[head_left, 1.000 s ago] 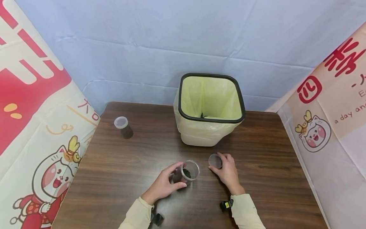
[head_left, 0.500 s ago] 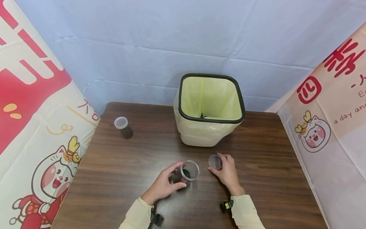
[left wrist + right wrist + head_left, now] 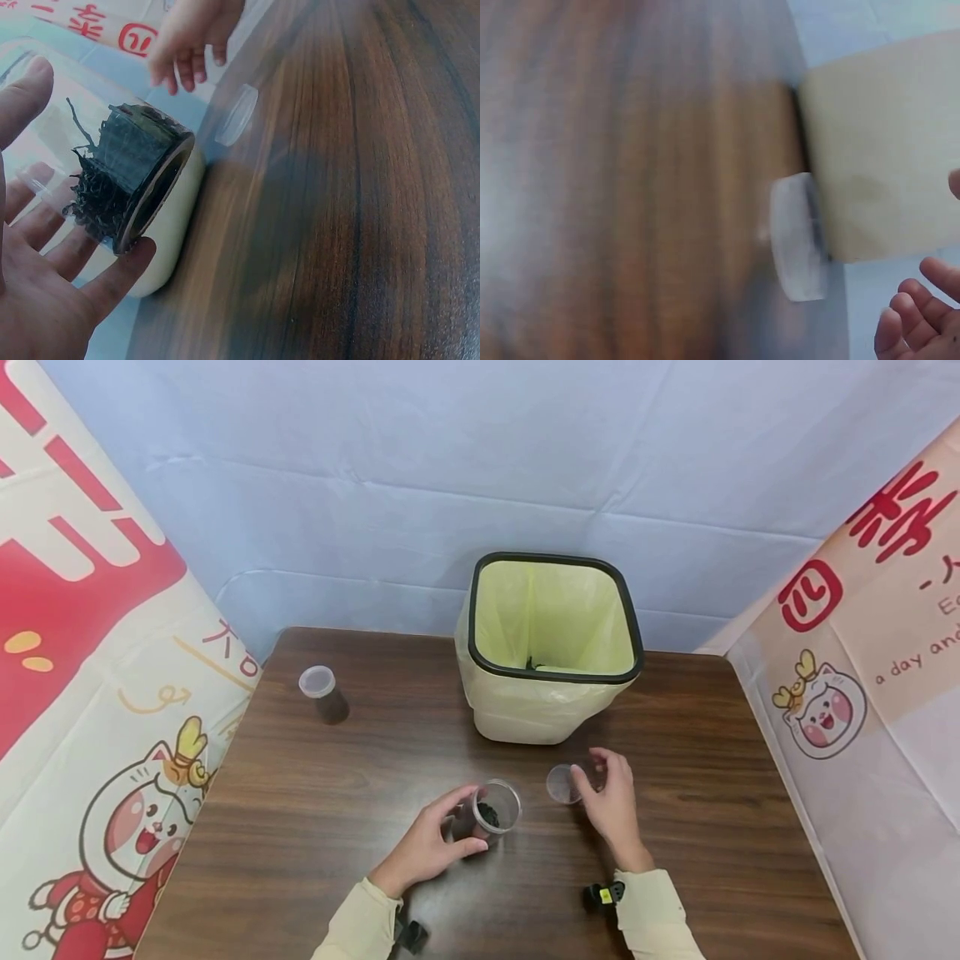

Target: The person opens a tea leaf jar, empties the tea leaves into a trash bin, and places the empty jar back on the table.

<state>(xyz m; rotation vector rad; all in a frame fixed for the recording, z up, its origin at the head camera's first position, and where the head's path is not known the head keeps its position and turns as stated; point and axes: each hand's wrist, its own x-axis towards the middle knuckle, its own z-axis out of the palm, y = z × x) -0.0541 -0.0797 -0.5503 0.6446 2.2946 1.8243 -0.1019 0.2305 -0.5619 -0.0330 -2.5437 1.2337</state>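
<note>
My left hand (image 3: 426,853) grips a clear plastic jar (image 3: 510,806) with no lid on it, thumb and fingers around its sides. Dark, dry, twisted shreds (image 3: 127,161) lie at the jar's bottom; they look like tea leaves, but I cannot tell for sure. A clear round lid (image 3: 559,784) lies on the table to the right of the jar. Beside that lid my right hand (image 3: 615,810) is raised with fingers apart, holding nothing. In the right wrist view the blurred lid (image 3: 796,240) stands away from the fingertips (image 3: 911,292).
A bin with a black rim (image 3: 555,677) and a pale yellow liner stands behind the hands, something dark inside it. Far left on the wooden table (image 3: 360,860) is a lidded jar (image 3: 332,706) with dark contents. Printed cloths hang at both sides.
My right hand has let go of the lid and moved slightly right and up, leaving the lid on the table. The left hand and its jar have hardly moved.
</note>
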